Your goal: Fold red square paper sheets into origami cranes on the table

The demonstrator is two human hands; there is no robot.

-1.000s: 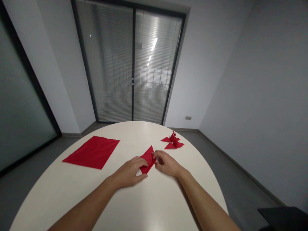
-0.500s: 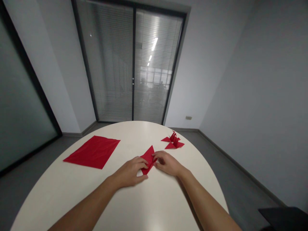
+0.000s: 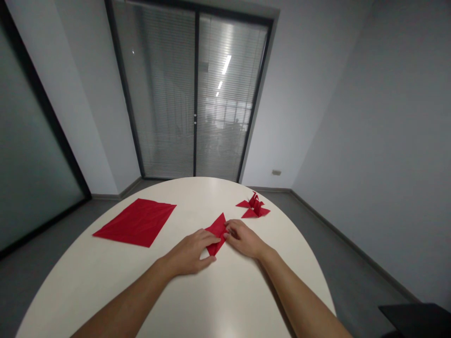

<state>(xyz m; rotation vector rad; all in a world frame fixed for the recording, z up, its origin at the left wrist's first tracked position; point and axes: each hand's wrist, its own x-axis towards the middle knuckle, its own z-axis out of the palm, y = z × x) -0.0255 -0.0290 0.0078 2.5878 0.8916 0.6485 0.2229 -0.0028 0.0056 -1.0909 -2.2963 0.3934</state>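
Observation:
A partly folded piece of red origami paper (image 3: 218, 224) lies on the white table between my hands, one point turned away from me. My left hand (image 3: 192, 249) rests over its left side, fingers stretched across the paper and thumb apart near the lower tip. At the right edge, my right hand (image 3: 244, 238) has thumb and fingertips curled together on the paper. The exact fold under those fingertips is hidden.
Red folded paper cranes (image 3: 255, 209) stand at the back right of the round white table (image 3: 211, 197). A flat red sheet (image 3: 137, 223) lies on the left. Bottom right, a dark object (image 3: 416, 317) shows beyond the table edge.
My left fingers have slid slightly right across the paper. My right fingertips have shifted a little on its right edge. The cranes and the flat sheet have stayed put.

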